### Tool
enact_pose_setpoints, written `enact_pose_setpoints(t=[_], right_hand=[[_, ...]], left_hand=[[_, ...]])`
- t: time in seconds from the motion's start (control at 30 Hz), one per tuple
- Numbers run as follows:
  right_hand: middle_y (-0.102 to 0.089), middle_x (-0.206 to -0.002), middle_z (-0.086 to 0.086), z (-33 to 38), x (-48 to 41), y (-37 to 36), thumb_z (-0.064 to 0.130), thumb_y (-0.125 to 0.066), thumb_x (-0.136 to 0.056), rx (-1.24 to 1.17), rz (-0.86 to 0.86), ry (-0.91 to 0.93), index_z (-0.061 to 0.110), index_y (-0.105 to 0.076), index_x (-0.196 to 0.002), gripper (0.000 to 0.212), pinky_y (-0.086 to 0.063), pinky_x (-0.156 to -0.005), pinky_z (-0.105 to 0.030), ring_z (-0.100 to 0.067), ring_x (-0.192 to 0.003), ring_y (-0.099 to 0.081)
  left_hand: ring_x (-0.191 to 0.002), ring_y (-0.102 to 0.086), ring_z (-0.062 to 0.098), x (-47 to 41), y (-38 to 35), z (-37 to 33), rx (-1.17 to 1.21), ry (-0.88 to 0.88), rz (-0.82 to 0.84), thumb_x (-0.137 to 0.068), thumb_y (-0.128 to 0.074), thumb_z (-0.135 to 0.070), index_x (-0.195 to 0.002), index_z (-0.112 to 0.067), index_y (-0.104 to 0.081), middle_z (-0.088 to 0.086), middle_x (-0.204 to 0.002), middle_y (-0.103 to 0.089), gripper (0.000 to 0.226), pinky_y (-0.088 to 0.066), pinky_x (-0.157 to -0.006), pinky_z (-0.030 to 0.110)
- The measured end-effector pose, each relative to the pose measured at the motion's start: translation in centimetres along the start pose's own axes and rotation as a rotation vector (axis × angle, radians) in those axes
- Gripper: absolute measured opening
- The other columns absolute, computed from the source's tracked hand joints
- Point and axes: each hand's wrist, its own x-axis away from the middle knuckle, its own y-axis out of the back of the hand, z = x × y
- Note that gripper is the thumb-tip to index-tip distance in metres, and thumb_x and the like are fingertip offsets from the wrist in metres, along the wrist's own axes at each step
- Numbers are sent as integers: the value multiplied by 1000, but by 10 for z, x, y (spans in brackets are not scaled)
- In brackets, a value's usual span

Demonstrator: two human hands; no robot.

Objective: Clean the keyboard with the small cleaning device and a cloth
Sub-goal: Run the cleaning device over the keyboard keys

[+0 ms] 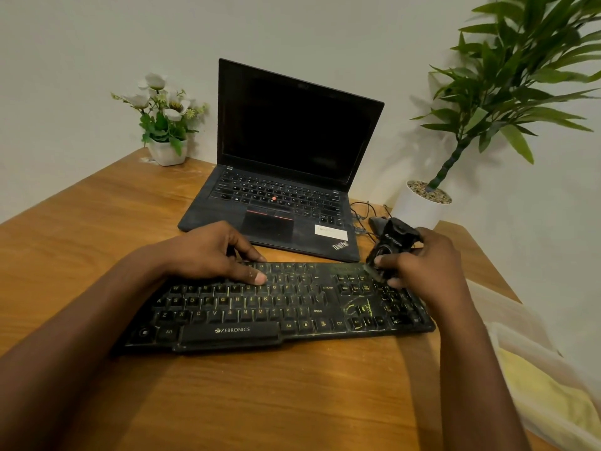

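Sitting in right hand (422, 271) grip, cleaning device (392, 244) at keyboard (260, 309) right end.

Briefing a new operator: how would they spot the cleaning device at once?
Find the black keyboard on the wooden table. At its far right corner, the right hand grips the cleaning device: small, black, chunky, the only thing held in a hand.
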Motion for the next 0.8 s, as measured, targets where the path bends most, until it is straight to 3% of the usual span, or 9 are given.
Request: enact_pose_setpoints(t=[0.07,0.2,0.33,0.43,0.5,0.7,0.8], right_hand=[[-76,-107,-11,13,9,-10,1,-89,-78,-107,172,-7,24,-65,-123,56,-63,-55,-29,-29,-77,-81],[-81,-96,-11,24,19,-22,-3,-89,-77,-171,353,-25,22,-65,-122,57,-65,-57,-32,-30,-77,-82],[-78,-102,-8,22,17,-14,2,-91,-77,-79,259,-18,20,-66,-123,56,-67,-62,-34,-26,-77,-81],[-76,-99,-6,14,11,-4,11,-91,-79,99,69,49,17,-67,-127,55,-63,-55,-29,-21,-63,-78],[-76,-98,-5,12,8,-2,13,-91,-79,119,29,60,16,-67,-132,59,-63,-54,-28,-18,-59,-77],[-77,-99,-6,20,14,-11,1,-93,-74,-16,209,11,12,-59,-146,80,-65,-59,-33,-23,-71,-81],[-80,-98,-10,23,17,-8,-4,-91,-74,-84,311,-20,11,-65,-132,65,-62,-54,-29,-26,-75,-82]], left_hand=[[-66,-61,8,0,0,0,1,0,-3,-81,-88,-41,-105,-27,-85,5,-96,-79,28,-48,-62,19],[-69,-61,17,1,1,0,15,-6,3,-80,-88,-45,-106,-29,-85,11,-96,-78,31,-49,-63,26],[-69,-62,13,1,1,0,9,-12,0,-80,-87,-42,-106,-26,-85,7,-95,-79,31,-49,-63,22],[-67,-61,7,1,-1,-2,-4,-5,-11,-82,-88,-38,-107,-25,-85,-1,-92,-79,29,-47,-62,17],[-66,-61,5,0,-1,-2,-9,1,-20,-82,-88,-37,-108,-24,-84,-6,-90,-79,29,-47,-61,16],[-66,-60,10,1,-1,-2,-13,2,-19,-83,-88,-37,-106,-24,-85,-6,-89,-79,27,-47,-62,19],[-65,-59,8,1,-1,-3,-6,1,-16,-83,-88,-37,-106,-23,-84,-6,-87,-78,28,-46,-60,17]])
